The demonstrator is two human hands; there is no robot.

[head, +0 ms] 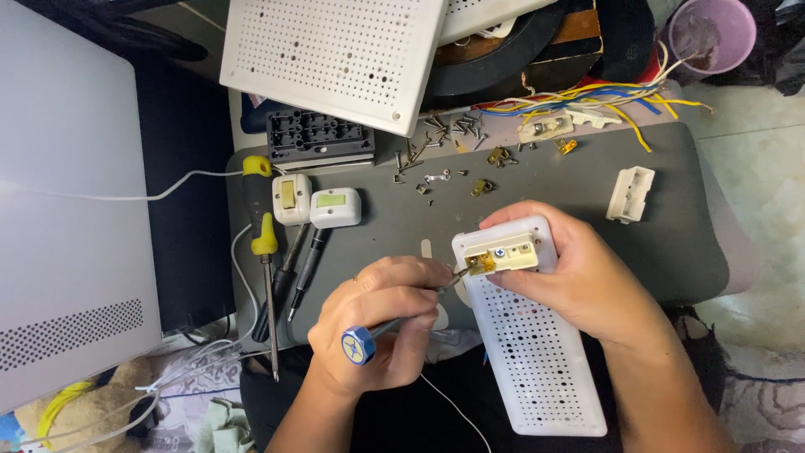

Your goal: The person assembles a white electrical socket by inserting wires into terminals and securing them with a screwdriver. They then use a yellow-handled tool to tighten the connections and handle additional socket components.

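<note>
My right hand (579, 277) grips the top end of a long white perforated plastic cover (537, 361), pressing a small cream terminal block (507, 256) with brass parts against it. My left hand (377, 323) is closed around a screwdriver with a blue-capped handle (359, 346); its tip touches the brass piece at the block's left end.
A dark grey mat (537, 189) carries loose screws (436, 138), brass bits, two white switches (314, 201), a black socket frame (319, 134), a cream housing (631, 195) and coloured wires (604, 96). Yellow-black screwdrivers (264, 243) lie left. A second perforated panel (335, 54) sits above.
</note>
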